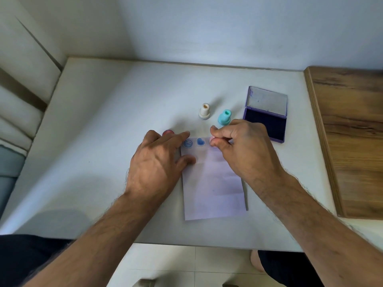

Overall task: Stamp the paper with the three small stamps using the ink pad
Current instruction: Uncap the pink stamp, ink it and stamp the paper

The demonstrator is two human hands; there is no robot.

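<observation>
A white sheet of paper lies on the white table. Two blue prints sit along its top edge: a smiley face and a heart. My right hand pinches a small pink stamp and presses it on the paper's top right corner. My left hand lies flat, fingers spread, on the paper's left edge. A cream stamp and a teal stamp stand upright just beyond the paper. The purple ink pad lies open at the right, lid up.
A red round cap or piece peeks out behind my left hand's fingers. A wooden board borders the table's right side. A cushioned seat stands at the left, and walls close behind the table.
</observation>
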